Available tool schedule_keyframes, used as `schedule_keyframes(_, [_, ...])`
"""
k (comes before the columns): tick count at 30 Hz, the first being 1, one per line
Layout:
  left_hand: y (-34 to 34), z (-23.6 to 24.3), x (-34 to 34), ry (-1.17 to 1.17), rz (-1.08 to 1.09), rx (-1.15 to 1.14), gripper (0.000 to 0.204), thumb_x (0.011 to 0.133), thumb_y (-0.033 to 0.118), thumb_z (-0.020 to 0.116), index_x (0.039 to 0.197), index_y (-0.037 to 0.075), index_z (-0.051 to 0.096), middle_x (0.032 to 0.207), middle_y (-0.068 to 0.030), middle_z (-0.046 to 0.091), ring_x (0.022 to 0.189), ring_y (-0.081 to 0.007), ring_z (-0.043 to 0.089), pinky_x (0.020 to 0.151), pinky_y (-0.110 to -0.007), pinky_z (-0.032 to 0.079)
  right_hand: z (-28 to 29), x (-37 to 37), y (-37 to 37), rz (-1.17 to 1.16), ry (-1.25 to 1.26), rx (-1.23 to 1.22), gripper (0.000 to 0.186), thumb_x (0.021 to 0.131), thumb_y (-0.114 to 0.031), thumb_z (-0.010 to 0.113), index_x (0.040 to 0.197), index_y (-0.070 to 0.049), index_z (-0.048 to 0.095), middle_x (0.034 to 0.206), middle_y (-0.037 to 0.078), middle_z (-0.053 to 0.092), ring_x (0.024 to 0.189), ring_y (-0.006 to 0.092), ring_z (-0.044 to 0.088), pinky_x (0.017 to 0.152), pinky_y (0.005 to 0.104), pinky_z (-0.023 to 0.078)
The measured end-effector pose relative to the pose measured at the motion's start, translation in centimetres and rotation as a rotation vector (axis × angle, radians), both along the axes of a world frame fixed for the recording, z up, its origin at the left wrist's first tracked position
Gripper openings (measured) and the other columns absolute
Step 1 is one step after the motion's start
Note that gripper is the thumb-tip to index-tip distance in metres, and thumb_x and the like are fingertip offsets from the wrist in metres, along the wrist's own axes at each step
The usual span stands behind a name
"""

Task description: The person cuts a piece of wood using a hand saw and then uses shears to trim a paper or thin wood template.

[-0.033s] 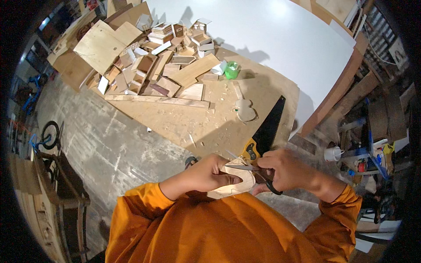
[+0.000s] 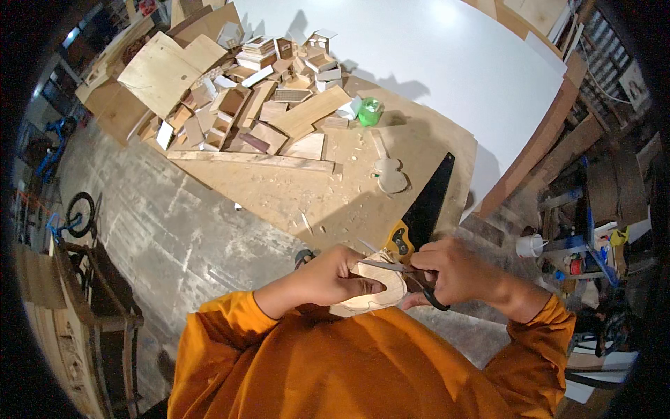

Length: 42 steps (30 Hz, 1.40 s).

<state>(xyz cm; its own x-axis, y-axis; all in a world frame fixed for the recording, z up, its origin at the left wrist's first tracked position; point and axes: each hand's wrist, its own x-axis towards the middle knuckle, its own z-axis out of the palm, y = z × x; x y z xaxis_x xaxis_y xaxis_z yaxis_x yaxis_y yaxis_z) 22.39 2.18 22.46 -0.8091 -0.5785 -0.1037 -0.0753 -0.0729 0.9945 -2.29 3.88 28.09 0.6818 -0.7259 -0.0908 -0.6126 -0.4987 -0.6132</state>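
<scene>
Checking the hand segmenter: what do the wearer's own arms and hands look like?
Bare left hand and right hand, no gloves, watch or cables visible. Loose, plain orange sleeves end short of both hands, matching the orange top.

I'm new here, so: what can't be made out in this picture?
All in the head view:
Pale, rounded wooden piece: partly covered by the left hand.
Black-handled metal cutting tool: grip partly hidden by the right hand.
Large white sheet: cut off by the top edge.
Green plastic container: contents too small to tell.
</scene>
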Motion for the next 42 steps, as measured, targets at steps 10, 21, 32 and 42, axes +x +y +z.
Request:
schedule_keyframes(10, [-0.5, -0.6, -1.0, -0.043, 0.033, 0.067, 0.012, 0.087, 0.013, 0.068, 0.09, 0.001, 0.069, 0.069, 0.0012, 0.064, 0.061, -0.0044, 0.051, 0.056, -0.026, 0.044, 0.5, -0.2, -1.0, -0.026, 0.019, 0.069, 0.057, 0.064, -0.053, 0.081, 0.073, -0.001, 0.06, 0.062, 0.015, 0.059, 0.059, 0.0339, 0.063, 0.053, 0.0395, 0.046])
schedule_keyframes(21, [-1.1, -1.7, 0.5, -0.138, -0.018, -0.017, 0.024, 0.091, 0.023, 0.064, 0.098, 0.0, 0.066, 0.074, -0.006, 0.065, 0.068, -0.0082, 0.055, 0.063, -0.029, 0.046, -0.9, -3.7, -2.1, 0.09, 0.025, 0.337, 0.05, 0.067, -0.045, 0.083, 0.076, 0.0, 0.062, 0.056, 0.009, 0.052, 0.049, 0.0139, 0.048, 0.047, 0.0308, 0.038])
schedule_keyframes(32, [0.3, -3.0, 1.0, -0.182, 0.141, -0.144, 0.023, 0.09, 0.02, 0.061, 0.104, 0.001, 0.063, 0.08, -0.02, 0.064, 0.071, -0.0286, 0.064, 0.068, -0.035, 0.047, -4.8, -3.4, -1.7, -0.01, -0.008, 0.317, 0.057, 0.062, -0.049, 0.086, 0.076, 0.001, 0.061, 0.058, 0.005, 0.055, 0.052, 0.01, 0.048, 0.047, 0.0287, 0.041])
schedule_keyframes(42, [0.3, -2.7, 1.3, -0.163, 0.134, -0.091, 0.02, 0.091, 0.018, 0.061, 0.102, 0.002, 0.063, 0.076, -0.0172, 0.064, 0.064, -0.0214, 0.06, 0.065, -0.033, 0.046, -4.2, -2.4, -0.8, -0.073, -0.069, 0.256, 0.049, 0.064, -0.04, 0.087, 0.069, -0.001, 0.058, 0.055, 0.005, 0.052, 0.051, 0.01, 0.045, 0.046, 0.029, 0.037])
